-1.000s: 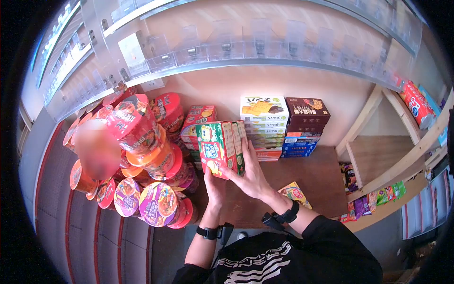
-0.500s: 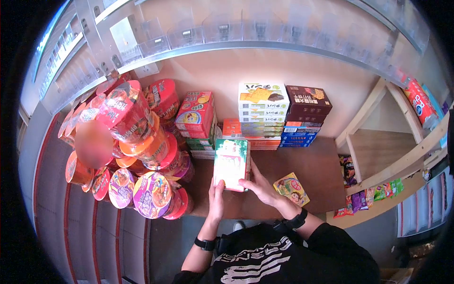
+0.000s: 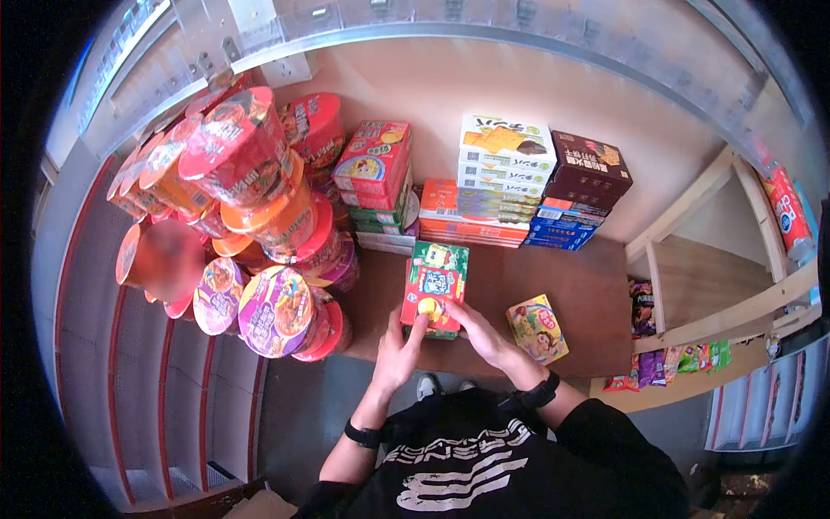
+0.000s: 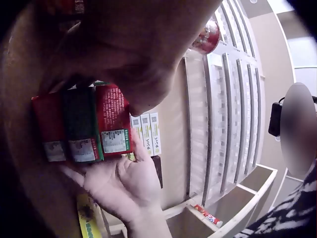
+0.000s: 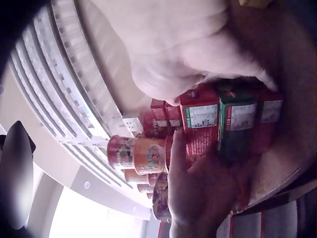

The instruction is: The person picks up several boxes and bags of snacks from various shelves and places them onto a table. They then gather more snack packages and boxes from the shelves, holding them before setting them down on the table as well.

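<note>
A stack of small red and green boxes (image 3: 441, 281) is held between both hands over the front part of the brown table. Three box sides show in the left wrist view, a green box (image 4: 79, 126) between two red ones. My left hand (image 3: 399, 356) grips the stack from the left, its thumb on the near part of the top red box. On the opposite side, my right hand (image 3: 484, 336) grips it, with the thumb also over the top face. To the right of the hands, a yellow box (image 3: 537, 329) lies flat on the table.
Piled instant noodle tubs (image 3: 277, 311) stand at the left. Along the wall are red and green boxes (image 3: 373, 164), white cracker boxes (image 3: 506, 151) and dark brown boxes (image 3: 592, 169). A clear-fronted shelf (image 3: 484, 35) overhangs the back; a wooden frame (image 3: 718, 320) stands at the right.
The hands have drawn the box stack from beside the back boxes toward the body. It turned a white and green side up midway and now shows a red face. The head view has shifted.
</note>
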The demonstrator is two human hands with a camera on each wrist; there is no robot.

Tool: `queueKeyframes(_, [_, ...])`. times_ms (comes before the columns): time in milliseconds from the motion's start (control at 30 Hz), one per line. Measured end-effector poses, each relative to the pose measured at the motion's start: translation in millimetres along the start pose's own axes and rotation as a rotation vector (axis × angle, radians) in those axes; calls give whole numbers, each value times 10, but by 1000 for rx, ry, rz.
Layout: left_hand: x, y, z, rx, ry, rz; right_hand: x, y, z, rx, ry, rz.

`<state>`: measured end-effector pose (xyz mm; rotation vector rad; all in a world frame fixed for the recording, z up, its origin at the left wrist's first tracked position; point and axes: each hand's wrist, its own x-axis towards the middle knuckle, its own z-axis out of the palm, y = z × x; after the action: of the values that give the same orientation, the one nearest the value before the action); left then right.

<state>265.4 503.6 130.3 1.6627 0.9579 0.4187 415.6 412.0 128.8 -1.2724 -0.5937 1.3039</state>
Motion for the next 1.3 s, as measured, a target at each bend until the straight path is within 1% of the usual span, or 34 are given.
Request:
queueKeyframes(33, [-13, -19, 0, -4, 2, -12, -3, -9, 1, 0, -3, 12])
queueKeyframes(100, [-33, -81, 12, -59, -18, 24, -8, -19, -1, -13, 18, 9])
queueKeyframes(133, [-33, -129, 18, -133, -33, 14, -8, -12, 4, 2, 8, -4])
queueKeyframes(167, [-36, -150, 16, -138, -26, 7, -5, 8, 0, -1, 2, 4])
queueKeyframes(267, [-43, -216, 12, -276, -3, -36, 9, 39, -9, -30, -20, -4])
queueKeyframes(367, [-91, -158, -7, -287, 31, -34, 6, -4, 24, -28, -34, 19])
queueKeyframes(400, [-92, -154, -14, -288, 37, -35, 23, -21, 40, -20, -66, 3])
queueKeyframes(467, [-81, -144, -38, -427, 81, -116, 79, -71, 95, -11, -104, -16])
queueKeyframes(500, [-52, -155, -47, -425, 86, -113, 125, -108, 140, 11, -110, -4])
queueKeyframes(567, [43, -224, -68, -614, 162, -73, 224, -148, 217, 32, -122, 3])
queueKeyframes(600, [79, -257, -111, -651, 159, -87, 294, -138, 246, 40, -110, -13])
queueKeyframes(700, [143, -333, -136, -666, 236, -65, 496, -41, 300, 78, -107, -56])
queueKeyframes(733, [131, -331, -130, -661, 238, -60, 531, -32, 322, 34, -97, -47])
queueKeyframes(800, [93, -353, -127, -667, 279, -112, 639, 47, 336, -5, -85, -52])
queueKeyframes(833, [64, -357, -147, -739, 157, -161, 703, 117, 358, -32, -60, -135])
queueKeyframes(867, [12, -330, -134, -750, 153, -217, 769, 188, 378, -56, -34, -217])
queueKeyframes(900, [-71, -183, -112, -760, 150, -277, 791, 160, 420, -42, -33, -225])
queueKeyframes(967, [24, -389, -127, -767, 138, -270, 801, 114, 454, -84, -111, -241])
queueKeyframes(1033, [98, -376, -225, -929, -28, -310, 828, 111, 538, -79, -114, -221])
queueKeyframes(1067, [100, -344, -238, -986, -64, -318, 849, 101, 574, -83, -124, -201])
queueKeyframes(1100, [127, -279, -243, -980, -71, -318, 895, 132, 582, -141, -140, -171])
queueKeyframes(1167, [178, -198, -243, -1135, -166, -282, 939, 210, 564, -131, -179, -230])
queueKeyframes(1200, [201, -185, -220, -1098, -93, -257, 917, 192, 553, -127, -175, -231])
queueKeyframes(1267, [366, -376, -222, -1072, -78, -227, 827, 89, 490, -165, -184, -191])
queueKeyframes(1300, [406, -351, -236, -1051, -61, -198, 792, 63, 450, -161, -177, -191])
